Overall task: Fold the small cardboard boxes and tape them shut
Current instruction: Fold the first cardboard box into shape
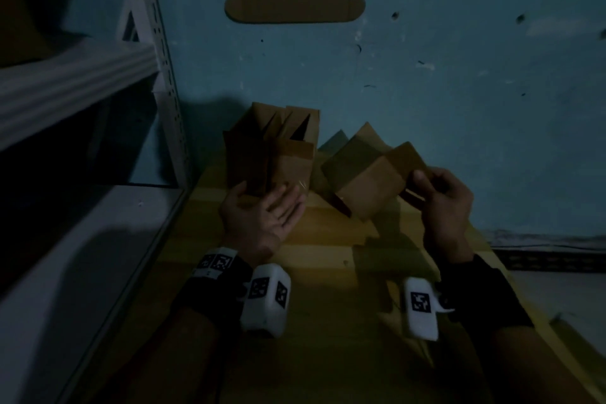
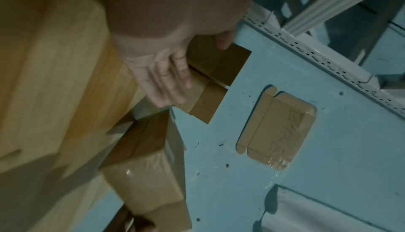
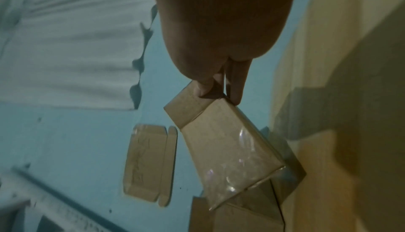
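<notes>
From above, the left hand (image 1: pixel 262 210) lies spread, palm up, against the near side of an open-topped brown cardboard box (image 1: pixel 278 154) on the yellow wooden bench (image 1: pixel 328 256). Right of it, the right hand (image 1: pixel 442 197) pinches a flap of a tilted, taped brown cardboard box (image 1: pixel 364 180).

The left wrist view shows straight fingers (image 2: pixel 166 83) touching cardboard.

The right wrist view shows thumb and finger (image 3: pixel 236 86) pinching the flap.

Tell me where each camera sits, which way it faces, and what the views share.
Head: looks down at the wooden table, both hands, wrist bands.
Left wrist: along the open left hand resting on upright boxes.
Right wrist: along the right hand pinching a taped box's flap.
Shared: flat cardboard piece on the blue wall.
</notes>
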A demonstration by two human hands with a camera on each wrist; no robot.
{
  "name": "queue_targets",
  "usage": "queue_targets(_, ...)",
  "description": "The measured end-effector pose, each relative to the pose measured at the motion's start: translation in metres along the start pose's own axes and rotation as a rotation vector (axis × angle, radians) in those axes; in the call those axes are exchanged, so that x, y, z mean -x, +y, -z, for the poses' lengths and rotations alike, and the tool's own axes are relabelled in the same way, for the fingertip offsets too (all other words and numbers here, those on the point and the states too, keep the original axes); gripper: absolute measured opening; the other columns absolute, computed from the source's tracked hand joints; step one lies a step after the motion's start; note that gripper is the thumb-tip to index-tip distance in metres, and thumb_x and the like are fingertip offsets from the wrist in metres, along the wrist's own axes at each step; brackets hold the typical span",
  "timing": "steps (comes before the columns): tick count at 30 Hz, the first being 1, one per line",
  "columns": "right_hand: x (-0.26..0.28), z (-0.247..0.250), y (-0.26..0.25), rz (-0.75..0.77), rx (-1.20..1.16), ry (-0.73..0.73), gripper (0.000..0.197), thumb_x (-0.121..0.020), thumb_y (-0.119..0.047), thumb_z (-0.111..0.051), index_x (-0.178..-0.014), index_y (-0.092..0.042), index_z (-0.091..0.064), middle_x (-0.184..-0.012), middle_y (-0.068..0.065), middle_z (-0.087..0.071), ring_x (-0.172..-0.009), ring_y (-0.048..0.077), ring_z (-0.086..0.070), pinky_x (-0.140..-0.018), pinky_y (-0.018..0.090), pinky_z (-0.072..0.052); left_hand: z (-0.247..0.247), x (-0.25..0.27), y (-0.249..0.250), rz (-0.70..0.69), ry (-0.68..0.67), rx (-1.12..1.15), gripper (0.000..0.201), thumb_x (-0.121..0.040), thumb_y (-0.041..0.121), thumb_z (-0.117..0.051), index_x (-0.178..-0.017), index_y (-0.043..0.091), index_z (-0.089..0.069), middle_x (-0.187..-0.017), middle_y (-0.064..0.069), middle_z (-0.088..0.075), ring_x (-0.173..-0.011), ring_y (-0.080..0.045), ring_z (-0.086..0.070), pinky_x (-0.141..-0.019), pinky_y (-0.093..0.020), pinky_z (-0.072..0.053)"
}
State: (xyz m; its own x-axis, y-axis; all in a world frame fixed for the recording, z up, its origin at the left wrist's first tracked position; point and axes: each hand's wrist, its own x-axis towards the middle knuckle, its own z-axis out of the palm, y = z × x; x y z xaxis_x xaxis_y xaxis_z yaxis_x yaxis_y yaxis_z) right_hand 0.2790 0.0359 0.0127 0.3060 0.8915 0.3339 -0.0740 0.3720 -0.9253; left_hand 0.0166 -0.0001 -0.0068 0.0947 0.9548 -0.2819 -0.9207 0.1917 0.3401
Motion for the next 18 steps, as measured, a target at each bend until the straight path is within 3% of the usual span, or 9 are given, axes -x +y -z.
queue_targets(5, 0.017, 0.026, -0.011, -0.064, -0.026, -0.028, 0.012, -0.1, -0.004, -0.055, -0.091, -0.007, -0.063, -0.089, 0.011, -0.067, -0.082, 0.02, -0.069, -0.072, 0.031, -0.061, -0.003, -0.002, -0.013, 0.131, 0.014, -0.114, 0.077, -0.082, 0.06, -0.051, -0.13, -0.001, -0.053, -0.134, -0.031, -0.052, -0.127, -0.042, -0.047, -0.107, -0.051, -0.037)
queue_targets(8, 0.021, 0.035, -0.012, -0.112, -0.027, -0.079, 0.014, -0.101, -0.006, -0.053, -0.09, -0.009, -0.062, -0.092, 0.012, -0.064, -0.087, 0.023, -0.066, -0.075, 0.035, -0.058, -0.005, 0.0, -0.019, 0.189, 0.014, -0.201, 0.083, -0.081, 0.061, -0.056, -0.134, -0.002, -0.049, -0.136, -0.033, -0.047, -0.129, -0.044, -0.043, -0.105, -0.052, -0.035)
queue_targets(12, 0.021, 0.038, -0.01, -0.186, -0.034, -0.115, 0.018, -0.102, -0.008, -0.05, -0.088, -0.011, -0.059, -0.093, 0.012, -0.06, -0.089, 0.024, -0.061, -0.077, 0.037, -0.051, -0.007, 0.001, -0.025, 0.206, 0.006, -0.349, 0.086, -0.074, 0.063, -0.065, -0.129, -0.001, -0.05, -0.142, -0.031, -0.044, -0.131, -0.043, -0.042, -0.111, -0.053, -0.031)
queue_targets(16, 0.018, 0.036, -0.007, -0.201, -0.015, -0.169, 0.022, -0.104, -0.008, -0.046, -0.084, -0.014, -0.054, -0.092, 0.013, -0.05, -0.092, 0.025, -0.052, -0.076, 0.034, -0.05, -0.011, 0.002, -0.028, 0.087, 0.069, -0.517, 0.111, -0.056, 0.056, -0.081, -0.146, 0.009, -0.037, -0.14, -0.024, -0.049, -0.124, -0.042, -0.05, -0.099, -0.05, -0.044)
queue_targets(18, 0.017, 0.033, -0.007, -0.206, -0.014, -0.203, 0.017, -0.104, -0.009, -0.045, -0.089, -0.012, -0.053, -0.098, 0.014, -0.048, -0.096, 0.026, -0.05, -0.079, 0.036, -0.048, -0.013, 0.003, -0.025, 0.089, 0.075, -0.563, 0.111, -0.057, 0.055, -0.082, -0.148, 0.011, -0.035, -0.143, -0.022, -0.047, -0.124, -0.038, -0.05, -0.091, -0.044, -0.047)
